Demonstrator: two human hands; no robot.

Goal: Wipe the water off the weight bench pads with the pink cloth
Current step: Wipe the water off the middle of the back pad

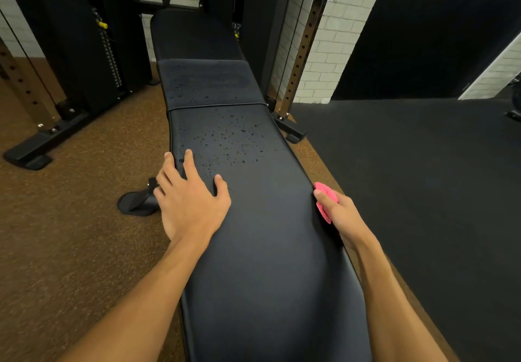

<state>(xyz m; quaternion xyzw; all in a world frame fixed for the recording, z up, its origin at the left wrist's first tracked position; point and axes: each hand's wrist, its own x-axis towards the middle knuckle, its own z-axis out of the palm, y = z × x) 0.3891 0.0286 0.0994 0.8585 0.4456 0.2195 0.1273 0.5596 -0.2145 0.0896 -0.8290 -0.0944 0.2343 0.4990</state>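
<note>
Your right grip (341, 212) is clenched round the bunched pink cloth (327, 191), just off the near pad's 3 o'clock edge, thumb on top of the fabric. Your left grip (191, 201) lies released and flat on the near pad (267, 249) at its 9 o'clock edge, fingers spread, two of them over the side. Water drops (225, 139) speckle this pad toward 12 o'clock, just past your fingertips. More dot the middle pad (203, 82) beyond the seam. A rack foot (28, 156) sits at 10 o'clock on the brown floor (70, 235).
</note>
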